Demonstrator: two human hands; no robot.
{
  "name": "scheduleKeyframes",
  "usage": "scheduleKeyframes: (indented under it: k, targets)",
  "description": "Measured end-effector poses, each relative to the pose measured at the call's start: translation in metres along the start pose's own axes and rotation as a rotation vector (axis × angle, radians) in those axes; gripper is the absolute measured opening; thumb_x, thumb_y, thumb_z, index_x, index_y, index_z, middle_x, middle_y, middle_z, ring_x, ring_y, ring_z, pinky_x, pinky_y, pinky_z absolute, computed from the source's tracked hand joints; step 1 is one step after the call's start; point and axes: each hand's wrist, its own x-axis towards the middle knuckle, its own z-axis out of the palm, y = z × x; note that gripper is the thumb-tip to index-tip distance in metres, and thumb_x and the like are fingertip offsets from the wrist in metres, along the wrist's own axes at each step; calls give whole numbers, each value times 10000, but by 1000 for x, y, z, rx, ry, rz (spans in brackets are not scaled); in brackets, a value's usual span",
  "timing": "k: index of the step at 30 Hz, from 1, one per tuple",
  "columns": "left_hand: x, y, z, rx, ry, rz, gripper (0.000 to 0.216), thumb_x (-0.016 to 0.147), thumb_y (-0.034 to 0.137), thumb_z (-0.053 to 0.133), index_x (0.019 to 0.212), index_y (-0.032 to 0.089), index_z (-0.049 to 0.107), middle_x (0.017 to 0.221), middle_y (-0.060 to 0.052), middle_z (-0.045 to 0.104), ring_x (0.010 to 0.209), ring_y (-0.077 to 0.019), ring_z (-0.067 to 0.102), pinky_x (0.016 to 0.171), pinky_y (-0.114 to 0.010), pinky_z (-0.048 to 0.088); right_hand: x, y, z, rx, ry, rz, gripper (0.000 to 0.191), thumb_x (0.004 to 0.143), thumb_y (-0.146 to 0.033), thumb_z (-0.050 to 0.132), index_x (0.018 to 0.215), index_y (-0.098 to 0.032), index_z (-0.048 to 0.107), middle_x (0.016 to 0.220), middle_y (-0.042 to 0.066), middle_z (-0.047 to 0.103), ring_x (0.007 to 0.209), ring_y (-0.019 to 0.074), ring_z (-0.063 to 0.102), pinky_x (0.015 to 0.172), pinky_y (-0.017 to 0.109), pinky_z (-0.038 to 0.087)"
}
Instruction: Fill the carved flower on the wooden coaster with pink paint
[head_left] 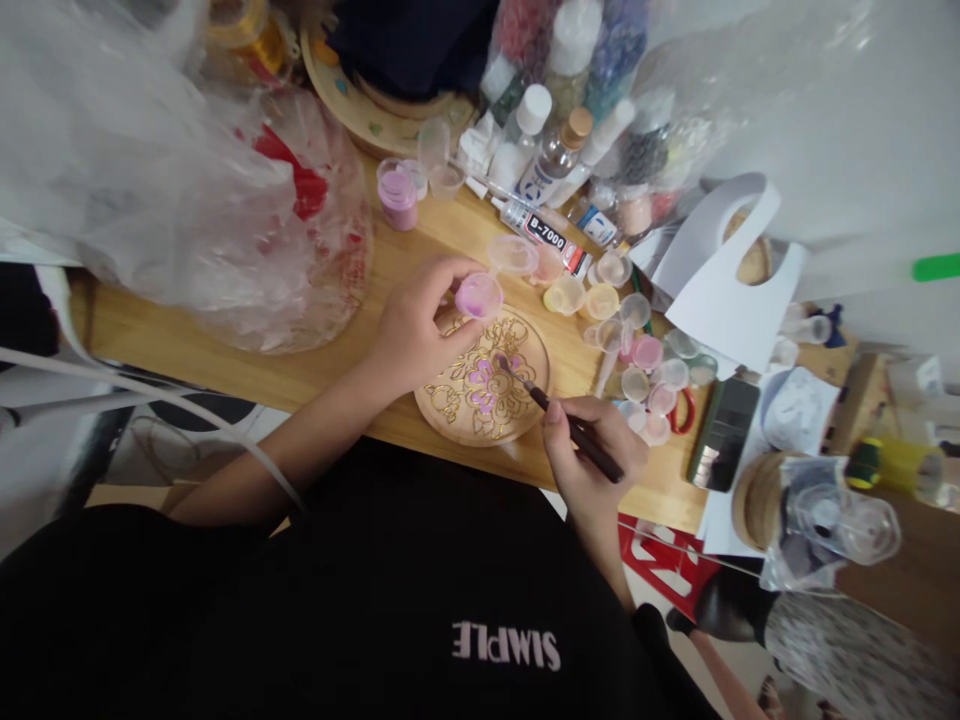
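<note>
A round wooden disc (517,420) with raised gold floral outlines lies on the table in front of me; several petals near its middle are filled with purple. My left hand (424,325) pinches a small clear cup (480,295) holding purple paint, above the disc's upper left part. In my right hand (596,445) is a dark-handled tool (577,435) with a slim metal shaft, held like a pen. Its tip is at a petal near the disc's centre, though its exact shape is too small to make out.
Small cups of coloured paint (602,300) crowd the table right of the disc, near red-handled scissors (682,410) and a phone (724,432). Behind are a B-7000 glue tube (546,232), bottles (559,155) and a pink-purple jar (397,195). A plastic bag (247,230) covers the left side.
</note>
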Motion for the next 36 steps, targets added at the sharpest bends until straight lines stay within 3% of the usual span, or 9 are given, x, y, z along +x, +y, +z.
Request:
scheduleKeyframes:
  k: [12, 18, 26, 36]
  targets:
    - [0, 1, 0, -53, 42, 98, 291, 965, 166, 714, 1244, 218, 654, 1212, -48, 803, 1100, -210, 778, 964, -314, 651, 0, 1, -1, -57, -8, -72, 155, 992, -198, 758, 847, -250, 743, 687, -41, 767, 515, 118, 672, 483, 225, 534]
    - [-1, 1, -1, 60, -13, 2, 316, 978, 198, 747, 1283, 233, 674, 1230, -44, 785, 1105, -224, 759, 998, -338, 645, 1, 1, -1, -90, -15, -143, 159, 982, -129, 729, 880, -248, 705, 699, -50, 763, 517, 111, 683, 466, 206, 509]
    - [-1, 2, -1, -5, 20, 57, 326, 959, 162, 719, 1276, 217, 668, 1225, -52, 797, 1105, -221, 772, 984, -330, 650, 1, 2, 0, -87, -10, -130, 164, 976, -107, 732, 898, -247, 697, 709, -55, 755, 546, 109, 708, 490, 197, 521]
    - [-1, 3, -2, 56, -13, 13, 325, 979, 187, 728, 1298, 219, 670, 1255, -52, 778, 1115, -222, 752, 1022, -340, 635, 4, -1, -1, -83, -35, -211, 179, 955, -79, 726, 921, -250, 687, 741, -59, 776, 557, 98, 713, 512, 186, 532]
